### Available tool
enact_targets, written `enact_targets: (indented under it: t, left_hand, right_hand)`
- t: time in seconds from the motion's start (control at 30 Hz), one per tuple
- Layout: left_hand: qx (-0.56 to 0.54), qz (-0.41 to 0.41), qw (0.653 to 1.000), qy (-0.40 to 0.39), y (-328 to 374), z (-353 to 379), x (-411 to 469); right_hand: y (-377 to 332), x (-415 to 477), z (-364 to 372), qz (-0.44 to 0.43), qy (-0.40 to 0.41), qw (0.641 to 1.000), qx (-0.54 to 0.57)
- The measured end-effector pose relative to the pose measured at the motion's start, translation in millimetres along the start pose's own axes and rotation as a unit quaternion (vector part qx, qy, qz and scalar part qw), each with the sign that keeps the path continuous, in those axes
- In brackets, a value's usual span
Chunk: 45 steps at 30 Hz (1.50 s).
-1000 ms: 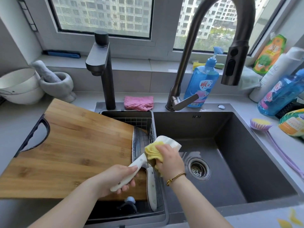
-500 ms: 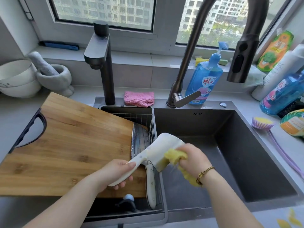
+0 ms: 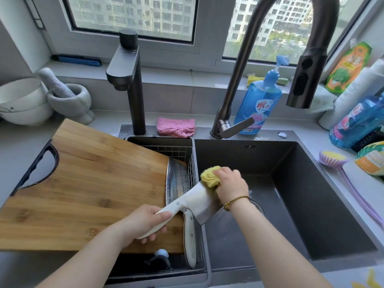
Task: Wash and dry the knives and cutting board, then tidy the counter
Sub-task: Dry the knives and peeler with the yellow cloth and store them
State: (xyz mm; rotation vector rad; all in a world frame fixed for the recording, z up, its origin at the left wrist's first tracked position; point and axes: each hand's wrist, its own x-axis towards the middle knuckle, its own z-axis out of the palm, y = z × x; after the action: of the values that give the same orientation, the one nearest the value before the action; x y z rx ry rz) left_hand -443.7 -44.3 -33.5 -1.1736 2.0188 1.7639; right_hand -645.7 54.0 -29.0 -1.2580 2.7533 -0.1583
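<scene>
Knife (image 3: 199, 202) over sink (image 3: 322, 204), cloth (image 3: 209, 176) on blade

Knife is a white cleaver. It is held in the air just above the divider btw the rack (image 3: 176, 149) side and the sink, w/ the blade pointing up and right, away from the person. L hand (image 3: 145, 223) grasps the white handle: fingers are curled round it from below and the thumb lies along the top. R hand (image 3: 230, 183) clenches the yellow cloth and presses it on the far end of the blade. Its fingers are bent over the cloth, and the fingertips are hidden. A thin bracelet (image 3: 236, 200) is on the R wrist.

2nd knife (image 3: 190, 242) lies in the wire rack in the left basin, directly under the held one. Its white handle points toward the person, and its blade runs along the right edge of the board (image 3: 93, 190). Board lies across the left counter and the left basin, w/ its dark handle cut-out at the far left. L hand is above its near right corner.

Tap (image 3: 259, 38) arches high over the sink, its head hanging at the right. Small tap (image 3: 133, 86) stands behind the rack. Pink cloth (image 3: 176, 126) lies on the rear rim btw the two taps. Soap bottle (image 3: 257, 104), blue, stands behind the tap lever.

Left counter: mortar (image 3: 70, 100) w/ pestle (image 3: 56, 82), beside stacked white bowls (image 3: 22, 100). Right counter: purple brush (image 3: 332, 159) w/ yellow head, near several bottles. Drain (image 3: 257, 206) is mostly hidden behind the R wrist.
</scene>
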Motion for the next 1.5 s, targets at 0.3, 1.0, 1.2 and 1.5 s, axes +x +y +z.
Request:
enact_targets:
  t: [0.3,1.0,1.2,1.5]
  left_hand:
    - [-0.011,0.003,1.0,0.012,2,1,-2]
    - [-0.03,-0.031,0.999,0.026,3,5,-4]
    - [-0.085,-0.049,0.994,0.04,4,5,-2]
    - [-0.097,-0.034,0.993,0.06,1,4,-1]
  right_hand:
    - [18,-19,8,0.037,0.025,0.999,0.003]
    - [-11,-58,1,-0.036,-0.033,0.995,0.088]
    - [-59,-64,-9,-0.122,0.077,0.987,0.07]
    - [-72,-83,10,-0.296,0.053,0.954,0.003]
